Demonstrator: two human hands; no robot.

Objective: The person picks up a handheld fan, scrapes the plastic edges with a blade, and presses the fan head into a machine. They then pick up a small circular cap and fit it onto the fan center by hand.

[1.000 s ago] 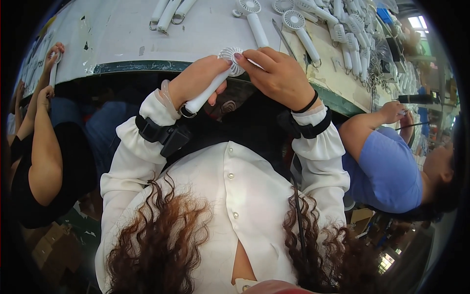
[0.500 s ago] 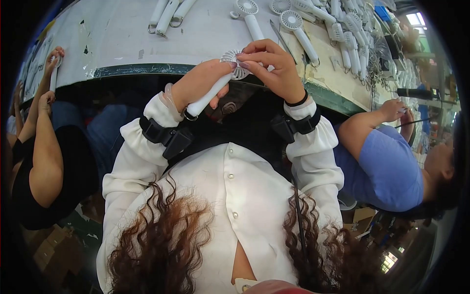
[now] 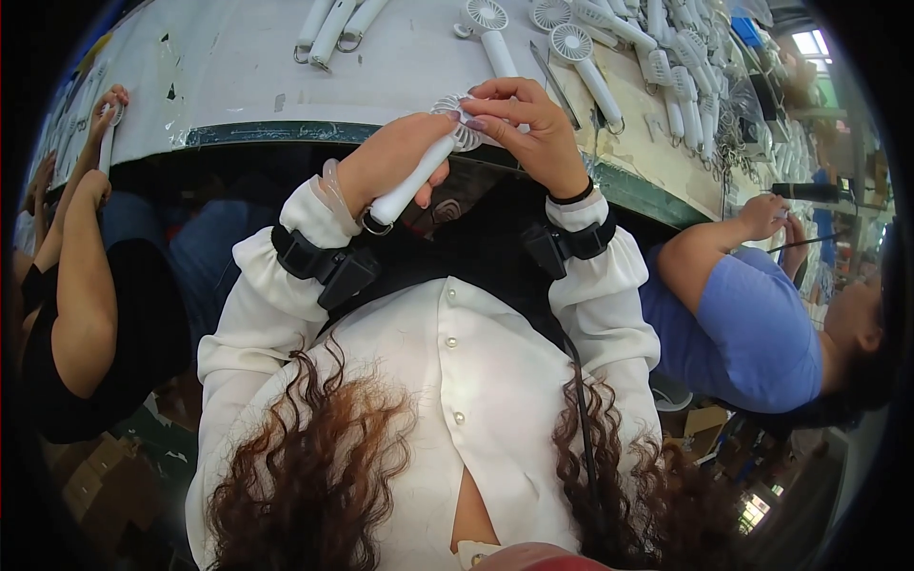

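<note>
Held fan (image 3: 413,182): 1, white, in the person's two hands at the near edge of the table, handle slanting down toward the left wrist
Fan head (image 3: 467,139): 1, round and slatted, partly covered by the hands
Handle ring (image 3: 378,226): 1, at the lower end of the handle
Left hand (image 3: 395,157): 1, fingers closed around the handle, thumb up beside the fan head
Right hand (image 3: 536,122): 1, fingers drawn together at the fan head; whether they grip it or only touch it cannot be told
Wrist units (image 3: 349,276): 2, black, 1 strapped to each forearm
Table (image 3: 228,81): 1, pale top, dark green edge
Ringed handles (image 3: 332,33): 3, white, side by side at the far left, upper ends cut off by the frame
Nearby fans (image 3: 597,88): 2 with head and handle both showing, beyond the right hand, plus 1 further fan head (image 3: 550,13) beside them
Slim tool (image 3: 554,84): 1, dark, lying between those 2 fans
Fan pile (image 3: 687,71): many, white, overlapping at the right; exact count not readable
Co-workers: 1 at right in a blue top (image 3: 762,328); at least 1 at left in a black top (image 3: 143,328)
</note>
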